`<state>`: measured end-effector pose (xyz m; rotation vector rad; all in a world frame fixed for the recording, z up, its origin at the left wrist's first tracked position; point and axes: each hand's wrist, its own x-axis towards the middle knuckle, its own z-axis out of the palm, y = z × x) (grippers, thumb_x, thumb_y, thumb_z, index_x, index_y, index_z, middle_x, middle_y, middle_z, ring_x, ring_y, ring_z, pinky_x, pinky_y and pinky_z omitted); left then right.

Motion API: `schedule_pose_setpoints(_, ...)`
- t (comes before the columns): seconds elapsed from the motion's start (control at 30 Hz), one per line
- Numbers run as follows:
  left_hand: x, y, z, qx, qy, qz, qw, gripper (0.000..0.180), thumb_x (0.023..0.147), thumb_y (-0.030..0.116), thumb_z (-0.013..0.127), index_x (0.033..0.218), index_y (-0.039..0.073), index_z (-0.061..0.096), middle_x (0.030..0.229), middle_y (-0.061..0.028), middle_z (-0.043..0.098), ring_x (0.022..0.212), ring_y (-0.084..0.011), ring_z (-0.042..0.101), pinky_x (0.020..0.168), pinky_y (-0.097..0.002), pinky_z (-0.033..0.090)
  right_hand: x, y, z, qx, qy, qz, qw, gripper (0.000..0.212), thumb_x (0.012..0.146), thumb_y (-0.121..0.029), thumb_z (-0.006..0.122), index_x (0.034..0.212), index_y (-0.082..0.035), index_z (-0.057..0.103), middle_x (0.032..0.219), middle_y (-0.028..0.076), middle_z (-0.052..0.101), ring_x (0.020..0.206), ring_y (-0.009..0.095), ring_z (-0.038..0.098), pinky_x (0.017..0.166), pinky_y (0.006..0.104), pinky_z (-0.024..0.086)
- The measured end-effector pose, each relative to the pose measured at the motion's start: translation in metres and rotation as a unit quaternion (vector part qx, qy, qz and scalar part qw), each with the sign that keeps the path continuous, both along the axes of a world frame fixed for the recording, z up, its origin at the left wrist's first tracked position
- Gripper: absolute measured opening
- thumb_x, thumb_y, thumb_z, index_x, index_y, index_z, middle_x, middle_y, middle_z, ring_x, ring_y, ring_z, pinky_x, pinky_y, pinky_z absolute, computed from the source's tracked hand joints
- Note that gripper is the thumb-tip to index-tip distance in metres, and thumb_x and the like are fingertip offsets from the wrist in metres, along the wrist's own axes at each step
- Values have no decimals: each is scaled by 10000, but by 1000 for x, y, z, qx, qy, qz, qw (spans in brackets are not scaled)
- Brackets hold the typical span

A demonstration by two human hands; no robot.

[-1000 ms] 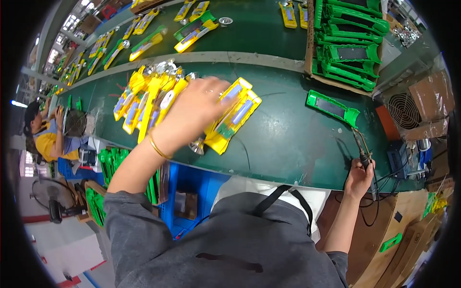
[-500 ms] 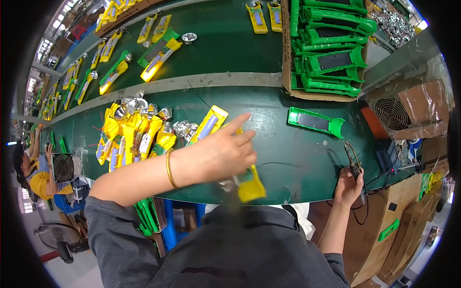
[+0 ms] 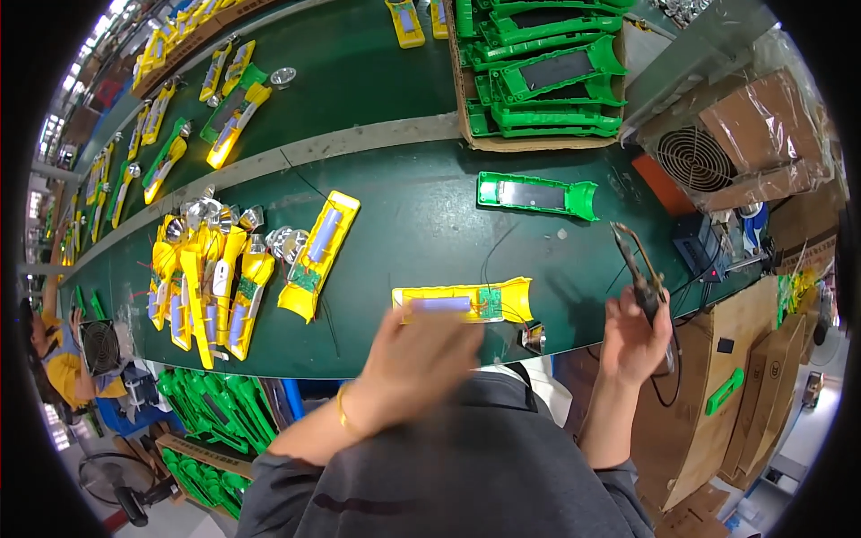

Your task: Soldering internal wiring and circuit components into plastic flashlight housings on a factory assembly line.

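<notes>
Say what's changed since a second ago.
The left hand has brought one long yellow plastic housing rightward, away from its yellow twin, turning it crosswise; blur hides any grip. The right hand still holds the black-handled soldering iron; the long green plastic housing stayed put.

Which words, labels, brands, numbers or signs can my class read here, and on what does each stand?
No text can be quoted reliably.
Lower-left brown carton: dark print, too small to read.
Upper-left brown carton: dark print, too small to read.
Standing cartons at right: dark marks, too small to read.
Yellow casing by the left hand: no readable text.
</notes>
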<state>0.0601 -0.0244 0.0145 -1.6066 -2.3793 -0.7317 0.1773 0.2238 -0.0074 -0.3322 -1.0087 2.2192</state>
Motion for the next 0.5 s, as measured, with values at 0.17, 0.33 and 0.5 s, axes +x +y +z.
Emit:
schedule_pose_setpoints(0.17,27,-52,-29,74,-152,224,960,480,614,132,778,1038,13,587,931,-130,580,882,-323,553,779,-409,456,3,-54,12,7,-12,90,996,245,896,-293,537,1022,-96,468,1034,89,594,789,156,513,796,374,442)
schedule_pose_setpoints(0.33,3,-21,-36,38,-155,155,975,566,665,224,762,1134,6,532,1158,-156,521,1082,-357,485,956,-431,378,-38,-79,-10,4,-98,103,990,185,889,-244,553,898,-82,465,810,76,568,750,160,533,964,437,405)
schedule_pose_setpoints(0.5,0,-2,-40,39,-167,79,982,403,726,183,702,1083,49,571,1090,-108,571,1019,-293,536,914,-412,407,-55,-77,-17,-34,-101,86,991,146,909,-203,521,946,-64,500,773,62,596,788,156,574,1010,420,374)
